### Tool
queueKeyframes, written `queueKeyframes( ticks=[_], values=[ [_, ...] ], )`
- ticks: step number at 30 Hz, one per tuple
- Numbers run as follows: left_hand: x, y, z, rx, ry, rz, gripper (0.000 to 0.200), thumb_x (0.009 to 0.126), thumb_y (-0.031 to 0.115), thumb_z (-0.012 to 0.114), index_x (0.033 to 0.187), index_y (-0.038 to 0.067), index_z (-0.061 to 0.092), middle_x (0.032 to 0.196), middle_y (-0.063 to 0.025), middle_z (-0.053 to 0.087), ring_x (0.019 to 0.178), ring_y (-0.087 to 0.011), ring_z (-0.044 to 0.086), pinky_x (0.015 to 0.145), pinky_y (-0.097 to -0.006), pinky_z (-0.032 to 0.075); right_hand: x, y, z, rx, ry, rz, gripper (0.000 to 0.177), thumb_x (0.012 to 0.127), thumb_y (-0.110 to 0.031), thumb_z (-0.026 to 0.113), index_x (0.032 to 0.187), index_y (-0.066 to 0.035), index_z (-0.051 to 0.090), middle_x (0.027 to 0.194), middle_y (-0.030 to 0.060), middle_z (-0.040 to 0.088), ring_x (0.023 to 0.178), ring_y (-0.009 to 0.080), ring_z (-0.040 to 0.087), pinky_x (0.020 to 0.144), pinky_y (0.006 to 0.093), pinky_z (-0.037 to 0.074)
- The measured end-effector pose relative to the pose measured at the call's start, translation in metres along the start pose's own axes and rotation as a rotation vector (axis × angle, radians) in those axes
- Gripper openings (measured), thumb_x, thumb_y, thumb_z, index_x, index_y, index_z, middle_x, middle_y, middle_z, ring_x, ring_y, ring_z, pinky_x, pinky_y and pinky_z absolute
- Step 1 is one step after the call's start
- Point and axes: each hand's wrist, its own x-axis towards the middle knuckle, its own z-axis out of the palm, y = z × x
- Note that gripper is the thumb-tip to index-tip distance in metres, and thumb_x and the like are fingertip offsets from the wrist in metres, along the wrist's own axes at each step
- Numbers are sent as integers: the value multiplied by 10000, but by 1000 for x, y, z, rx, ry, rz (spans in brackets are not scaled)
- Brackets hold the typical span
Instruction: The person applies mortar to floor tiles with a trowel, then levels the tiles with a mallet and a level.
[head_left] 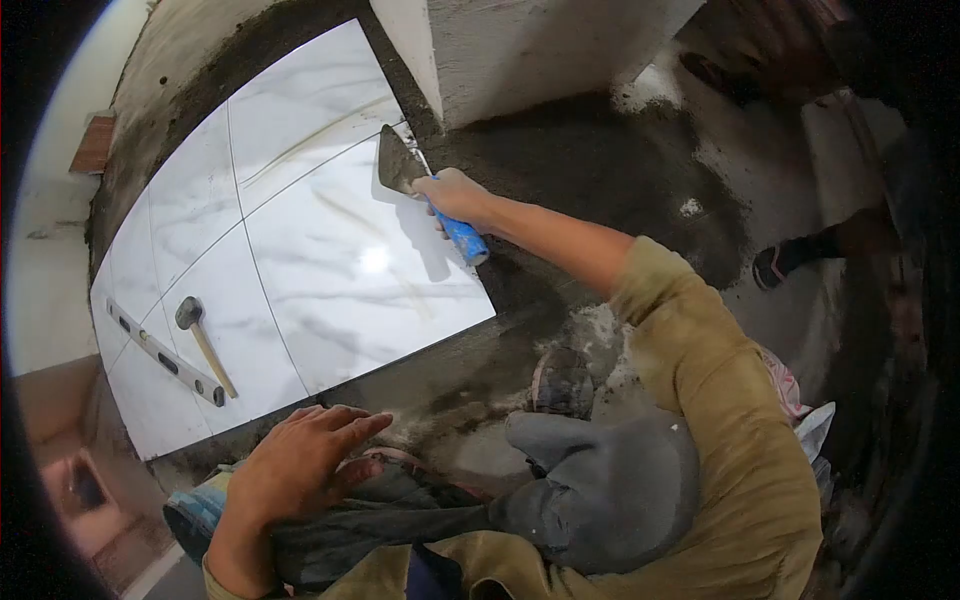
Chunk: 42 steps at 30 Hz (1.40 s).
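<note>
My right hand (455, 195) is closed round the blue handle (462, 238) of a trowel. The trowel's grey blade (397, 160) is over the right edge of the white marbled tiles (340, 260), near a joint between two of them; whether it touches them I cannot tell. My left hand (310, 455) is over my knee, just below the tiles' near edge, fingers stretched out and holding nothing. On the tiles at the left lie a mallet (207, 340) with a dark head and wooden handle, and a spirit level (165, 355) set diagonally beside it.
Dark, rough mortar (590, 150) covers the floor right of the tiles, beside a pale wall corner (530, 60). A brown tile piece (92, 144) is at the left wall. Another person's shoe (768, 268) stands at the right. White bags (815, 430) lie beside my right sleeve.
</note>
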Motion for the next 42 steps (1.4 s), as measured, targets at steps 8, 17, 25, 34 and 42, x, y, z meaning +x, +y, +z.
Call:
queueKeyframes(
  ticks=[8, 17, 25, 34, 42],
  values=[
    [3, 7, -4, 16, 26, -39, 496, 894, 286, 665, 1343, 112, 549, 1250, -136, 617, 1123, -355, 594, 947, -435, 486, 20, 1, 11, 444, 103, 39, 323, 939, -339, 518, 992, -26, 460, 748, 94, 519, 542, 205, 544, 510, 407, 517],
    [-9, -5, 2, 3, 70, -72, 506, 854, 241, 696, 1327, 117, 563, 1250, -122, 620, 1135, -342, 589, 956, -433, 480, -93, 40, -5, 567, 112, 172, 291, 936, -371, 535, 958, -82, 513, 665, 40, 497, 493, 169, 505, 469, 365, 462],
    [-1, -6, 2, -20, 27, 68, 487, 897, 295, 653, 1335, 107, 551, 1238, -131, 600, 1132, -334, 569, 980, -417, 435, -89, 1, -75, -1040, 121, -130, 403, 899, -359, 605, 1084, -4, 554, 939, 286, 661, 902, 462, 649, 799, 499, 517],
    [-19, -12, -4, -121, 178, -229, 498, 842, 218, 699, 1300, 66, 573, 1142, -161, 639, 1084, -360, 594, 909, -431, 475, -83, -38, -206, -1627, 310, 13, 364, 893, -271, 568, 1200, -76, 573, 1068, 176, 669, 1019, 380, 636, 824, 512, 514],
    [-6, -35, -26, 3, 455, -189, 506, 829, 67, 714, 1315, 83, 573, 1186, -122, 637, 1055, -262, 616, 925, -397, 473, -99, -15, -192, -1477, 263, -199, 291, 909, -229, 532, 1087, -11, 606, 1071, 218, 660, 1009, 391, 647, 859, 521, 521]
  ],
)
